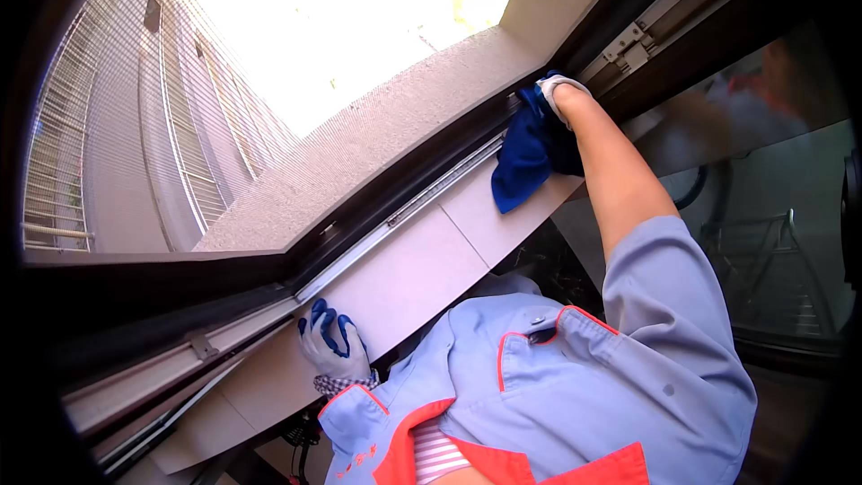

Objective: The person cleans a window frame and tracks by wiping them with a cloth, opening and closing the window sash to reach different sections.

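My right hand [558,90], in a white glove, reaches to the far corner of the window opening. It holds a dark blue cloth [523,160] against the window frame, and the cloth hangs down over the sill; most of the fingers are hidden. Lower down, my left hand [334,343] wears a white glove with blue-coated fingertips. It rests on the pale tiled sill [409,260], fingers apart and holding nothing, beside the metal edge strip [440,181] along the frame.
The dark window frame [359,202] borders an opening onto a rough outer ledge [377,117]. An opened sash with a hinge [630,47] stands at the right, its glass reflecting a ladder. Mesh [153,108] covers the left side. A metal catch [202,344] sits lower left.
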### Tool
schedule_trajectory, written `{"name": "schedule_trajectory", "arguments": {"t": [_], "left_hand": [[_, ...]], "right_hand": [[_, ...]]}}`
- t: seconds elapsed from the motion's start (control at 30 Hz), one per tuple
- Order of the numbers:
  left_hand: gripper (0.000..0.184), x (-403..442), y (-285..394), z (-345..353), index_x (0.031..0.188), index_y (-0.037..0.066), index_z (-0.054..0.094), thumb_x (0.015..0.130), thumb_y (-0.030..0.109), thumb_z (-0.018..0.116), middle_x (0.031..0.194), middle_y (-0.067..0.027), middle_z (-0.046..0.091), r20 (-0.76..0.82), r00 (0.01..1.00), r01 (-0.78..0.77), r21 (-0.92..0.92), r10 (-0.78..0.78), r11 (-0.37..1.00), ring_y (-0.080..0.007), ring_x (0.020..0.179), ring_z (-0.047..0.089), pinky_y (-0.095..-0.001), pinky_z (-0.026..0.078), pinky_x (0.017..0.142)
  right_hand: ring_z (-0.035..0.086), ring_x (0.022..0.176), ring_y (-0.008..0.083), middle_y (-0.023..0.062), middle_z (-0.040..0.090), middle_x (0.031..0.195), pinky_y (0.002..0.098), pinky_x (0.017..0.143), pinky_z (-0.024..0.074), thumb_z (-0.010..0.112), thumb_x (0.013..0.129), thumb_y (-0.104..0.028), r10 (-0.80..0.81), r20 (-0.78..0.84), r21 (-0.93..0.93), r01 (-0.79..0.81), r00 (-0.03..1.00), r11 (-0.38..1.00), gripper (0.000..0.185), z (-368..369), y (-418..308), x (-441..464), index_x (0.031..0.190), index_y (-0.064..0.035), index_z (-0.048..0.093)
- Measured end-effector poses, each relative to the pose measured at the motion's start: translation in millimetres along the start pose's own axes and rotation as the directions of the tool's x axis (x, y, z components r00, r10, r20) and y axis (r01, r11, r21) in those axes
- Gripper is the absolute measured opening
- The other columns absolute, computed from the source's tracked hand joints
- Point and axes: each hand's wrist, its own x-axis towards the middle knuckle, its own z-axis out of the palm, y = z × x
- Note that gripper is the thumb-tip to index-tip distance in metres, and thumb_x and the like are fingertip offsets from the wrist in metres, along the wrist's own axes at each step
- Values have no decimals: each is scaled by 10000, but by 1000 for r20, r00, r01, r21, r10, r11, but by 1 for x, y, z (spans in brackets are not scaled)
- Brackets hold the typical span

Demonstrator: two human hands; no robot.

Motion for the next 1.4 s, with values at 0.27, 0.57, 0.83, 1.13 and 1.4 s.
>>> {"name": "schedule_trajectory", "arguments": {"t": [0.27, 0.57, 0.83, 1.13, 1.4], "left_hand": [[257, -11, -15, -16, 1039, 24, 641, 802, 100, 708, 1184, -105, 657, 55, 998, -18, 98, 12, 995, -333, 1114, 594, -473, 413, 1077], [223, -8, -25, -5, 994, 38, 639, 795, 117, 705, 1166, -86, 657, 20, 989, -150, 192, 149, 970, -349, 1081, 595, -492, 456, 1026], [213, -10, -26, -6, 994, 42, 640, 797, 104, 692, 1151, -102, 659, 32, 992, -123, 219, 119, 968, -357, 1014, 618, -487, 478, 999], [223, -12, -30, 5, 1007, 65, 647, 805, 140, 703, 1159, -71, 654, -42, 990, -123, 248, 137, 961, -344, 1109, 584, -464, 463, 1018], [258, -17, -34, 4, 1038, 60, 651, 803, 153, 704, 1168, -81, 647, -35, 996, -75, 197, 83, 978, -357, 1121, 578, -464, 474, 1008]], "right_hand": [[586, 1193, 186, 18, 629, 1309, 334, 994, 437, 490, 971, -339, -150, 26, -422, 147, 988, 895, 344, -19, -23, -25, 1235, -182, 644], [610, 1114, 364, 145, 626, 1220, 452, 935, 468, 493, 995, -405, 206, -145, 585, -84, 968, 807, 374, -30, -53, -94, 1242, -130, 554], [588, 1169, 396, 170, 632, 1240, 449, 961, 477, 520, 985, -377, 193, -250, 445, -64, 949, 893, 374, -20, -59, -84, 1233, -100, 560], [614, 941, 349, 192, 648, 1083, 438, 866, 482, 550, 992, -310, 171, -282, 655, 59, 944, 753, 306, -9, -66, -96, 1183, -70, 547], [600, 1137, 184, 70, 630, 1245, 337, 999, 474, 573, 994, -168, 266, -624, 713, 675, 735, -190, 370, 70, -56, -63, 1352, -89, 524]]}}
